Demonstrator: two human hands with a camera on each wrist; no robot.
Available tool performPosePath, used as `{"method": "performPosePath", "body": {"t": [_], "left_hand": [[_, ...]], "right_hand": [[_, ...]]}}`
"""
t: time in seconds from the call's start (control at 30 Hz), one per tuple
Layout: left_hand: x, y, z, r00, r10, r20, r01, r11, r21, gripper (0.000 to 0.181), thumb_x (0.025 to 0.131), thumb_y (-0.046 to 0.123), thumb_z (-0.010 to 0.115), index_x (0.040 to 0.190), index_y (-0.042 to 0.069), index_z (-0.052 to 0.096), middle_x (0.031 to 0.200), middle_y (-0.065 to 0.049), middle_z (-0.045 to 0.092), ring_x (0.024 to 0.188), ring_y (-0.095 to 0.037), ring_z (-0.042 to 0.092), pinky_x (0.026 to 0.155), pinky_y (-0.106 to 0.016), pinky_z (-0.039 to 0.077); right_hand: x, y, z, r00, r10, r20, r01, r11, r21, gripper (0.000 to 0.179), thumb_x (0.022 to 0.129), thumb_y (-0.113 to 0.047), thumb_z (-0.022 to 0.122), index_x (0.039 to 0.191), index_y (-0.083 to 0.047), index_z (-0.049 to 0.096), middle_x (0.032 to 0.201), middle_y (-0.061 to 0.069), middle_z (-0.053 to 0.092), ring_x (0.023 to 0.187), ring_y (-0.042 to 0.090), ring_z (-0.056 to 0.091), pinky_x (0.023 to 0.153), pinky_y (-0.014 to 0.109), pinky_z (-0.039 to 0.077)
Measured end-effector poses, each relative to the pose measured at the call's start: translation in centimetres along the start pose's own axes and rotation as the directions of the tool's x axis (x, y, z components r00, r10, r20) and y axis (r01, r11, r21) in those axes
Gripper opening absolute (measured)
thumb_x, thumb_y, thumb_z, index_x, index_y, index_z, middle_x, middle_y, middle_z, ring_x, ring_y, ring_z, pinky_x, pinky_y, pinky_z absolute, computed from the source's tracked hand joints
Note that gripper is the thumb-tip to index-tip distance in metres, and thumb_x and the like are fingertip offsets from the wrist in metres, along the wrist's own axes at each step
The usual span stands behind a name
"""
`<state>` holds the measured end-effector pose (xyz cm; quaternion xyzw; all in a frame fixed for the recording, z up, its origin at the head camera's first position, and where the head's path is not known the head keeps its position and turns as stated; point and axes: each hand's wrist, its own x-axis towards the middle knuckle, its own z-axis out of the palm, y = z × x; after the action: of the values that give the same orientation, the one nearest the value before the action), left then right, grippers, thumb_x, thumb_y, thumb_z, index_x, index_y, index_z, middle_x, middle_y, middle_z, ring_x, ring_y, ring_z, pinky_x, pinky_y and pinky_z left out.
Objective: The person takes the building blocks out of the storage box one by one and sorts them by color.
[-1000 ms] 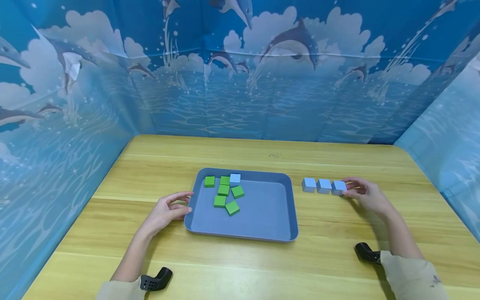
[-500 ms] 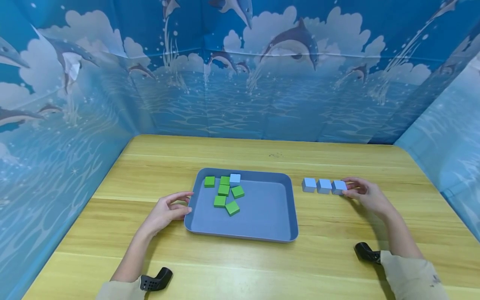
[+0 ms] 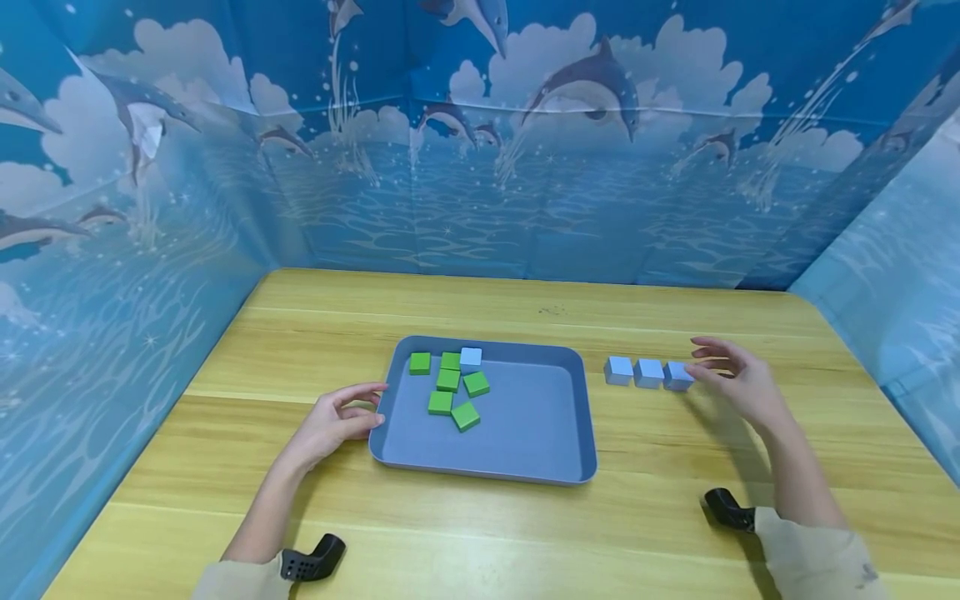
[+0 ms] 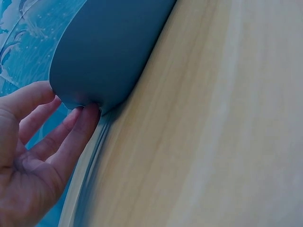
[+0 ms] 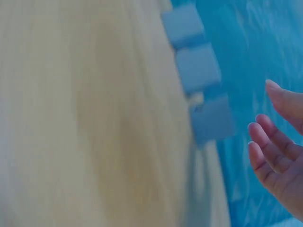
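Note:
Beside a grey-blue tray, my left hand rests its fingertips on the left wall; in the left wrist view the fingers are spread against the outer wall. My right hand is raised beside the rightmost light-blue cube, fingers loosely bent and holding nothing. The right wrist view shows a gap between the fingers and that cube. Two more light-blue cubes, the middle one and the left one, stand in a row with it on the table.
In the tray's left half lie several green square blocks and one light-blue cube by the back wall. The wooden table is enclosed by dolphin-printed sheets. Black wrist mounts stick out from both sleeves.
My right hand has let go of the rightmost light-blue cube and lifted a little up and away. The cubes stay in their row; the left hand and tray have not moved.

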<state>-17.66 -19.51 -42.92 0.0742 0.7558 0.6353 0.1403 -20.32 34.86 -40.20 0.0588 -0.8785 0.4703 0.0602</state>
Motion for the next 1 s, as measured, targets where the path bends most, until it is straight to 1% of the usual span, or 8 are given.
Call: {"method": "performPosePath", "body": {"t": [0.1,0.17,0.37,0.57,0.7,0.77,0.87,1.0], "left_hand": [[0.0,0.0,0.0,1.0,-0.006,-0.001,0.006,1.0,0.002,0.054,0.082,0.01,0.067,0.131,-0.001,0.046,0.12,-0.024,0.047,0.09,-0.017,0.062,0.074,-0.029,0.054],[0.0,0.0,0.0,1.0,-0.01,0.0,0.01,1.0,0.003,0.054,0.082,0.01,0.067,0.131,-0.001,0.046,0.12,-0.024,0.047,0.09,-0.017,0.062,0.074,-0.029,0.054],[0.0,0.0,-0.1,1.0,-0.006,-0.004,0.006,1.0,0.003,0.054,0.082,0.01,0.067,0.131,-0.001,0.046,0.121,-0.024,0.047,0.09,-0.017,0.062,0.074,-0.029,0.054],[0.0,0.0,-0.1,1.0,-0.001,-0.004,0.001,1.0,0.002,0.054,0.083,0.01,0.067,0.131,-0.001,0.046,0.121,-0.024,0.047,0.091,-0.017,0.062,0.075,-0.03,0.054],[-0.1,0.0,-0.1,1.0,0.003,-0.004,-0.003,1.0,0.01,0.054,0.083,0.01,0.067,0.131,-0.001,0.046,0.121,-0.024,0.047,0.091,-0.018,0.062,0.075,-0.029,0.054],[-0.1,0.0,-0.1,1.0,0.005,0.0,-0.005,1.0,0.014,0.054,0.083,0.011,0.067,0.131,-0.001,0.046,0.121,-0.024,0.047,0.092,-0.02,0.062,0.075,-0.029,0.054],[-0.1,0.0,-0.1,1.0,0.006,0.004,-0.006,1.0,0.02,0.054,0.083,0.011,0.066,0.132,0.0,0.046,0.12,-0.024,0.047,0.093,-0.022,0.062,0.075,-0.029,0.054],[0.0,0.0,-0.1,1.0,0.002,0.001,-0.002,1.0,0.02,0.054,0.083,0.011,0.066,0.131,0.0,0.046,0.12,-0.024,0.047,0.093,-0.022,0.061,0.075,-0.029,0.054]], "right_hand": [[0.3,-1.5,1.1,1.0,-0.022,-0.022,0.023,0.999,0.027,0.039,0.088,-0.018,0.061,0.125,-0.009,0.052,0.101,-0.006,0.058,0.087,-0.004,0.055,0.067,0.012,0.048],[0.5,-2.6,2.0,0.999,-0.03,-0.017,0.031,0.999,0.045,0.038,0.089,-0.02,0.06,0.125,-0.008,0.052,0.102,-0.003,0.059,0.088,-0.004,0.055,0.068,0.01,0.047],[1.0,-6.1,5.5,0.998,-0.046,0.035,0.043,0.994,0.1,0.042,0.09,-0.022,0.059,0.126,-0.003,0.049,0.106,0.008,0.057,0.092,-0.002,0.055,0.074,0.01,0.046],[1.7,-8.8,9.3,0.997,-0.025,0.07,0.011,0.982,0.191,0.043,0.088,-0.02,0.062,0.125,-0.002,0.05,0.108,0.012,0.057,0.091,0.001,0.057,0.073,0.015,0.049],[2.1,-10.1,11.6,0.996,0.014,0.092,-0.033,0.976,0.213,0.042,0.088,-0.022,0.063,0.124,-0.004,0.051,0.111,0.015,0.057,0.093,0.006,0.058,0.075,0.015,0.048],[2.3,-10.8,12.6,0.995,0.031,0.099,-0.053,0.972,0.227,0.043,0.088,-0.021,0.062,0.125,-0.004,0.051,0.112,0.016,0.057,0.096,0.011,0.059,0.079,0.016,0.047],[2.5,-11.6,13.8,0.993,0.047,0.106,-0.072,0.968,0.24,0.042,0.087,-0.019,0.063,0.125,-0.005,0.051,0.112,0.015,0.057,0.1,0.017,0.059,0.082,0.02,0.048],[2.7,-12.4,15.4,0.991,0.046,0.125,-0.075,0.968,0.24,0.041,0.087,-0.016,0.063,0.125,-0.006,0.051,0.11,0.014,0.058,0.103,0.023,0.059,0.087,0.032,0.048]]}}
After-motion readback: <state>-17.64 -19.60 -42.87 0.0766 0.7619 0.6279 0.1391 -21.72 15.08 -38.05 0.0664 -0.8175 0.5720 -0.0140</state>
